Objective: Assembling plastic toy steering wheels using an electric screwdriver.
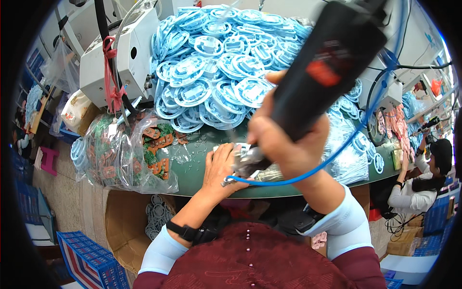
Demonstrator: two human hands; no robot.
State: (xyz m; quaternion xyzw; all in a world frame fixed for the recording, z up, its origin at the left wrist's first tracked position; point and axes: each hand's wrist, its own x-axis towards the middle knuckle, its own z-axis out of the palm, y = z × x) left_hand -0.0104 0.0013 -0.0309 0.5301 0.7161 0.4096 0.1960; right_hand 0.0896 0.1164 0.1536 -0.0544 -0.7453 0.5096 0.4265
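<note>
My right hand (291,144) is wrapped round a black powered screwdriver (317,72), tilted with its metal nose down toward the bench. A blue tube (308,177) curves from the upper right to that nose. Beside the nose, my left hand (219,166) rests at the green bench's (192,144) front edge, fingers bent over a small piece. The nose and the fingers hide most of that piece. Just beyond both hands rises a big heap of light blue oval plastic parts (207,91). Tiny metal-looking bits (190,161) lie scattered left of my left hand.
Left on the bench, a clear bag (115,154) holds orange and green circuit boards, near a grey machine box (120,58). Clear-wrapped parts (346,159) lie right. Below are a cardboard box (120,226) and blue crates (91,260). Another person (418,183) works at far right.
</note>
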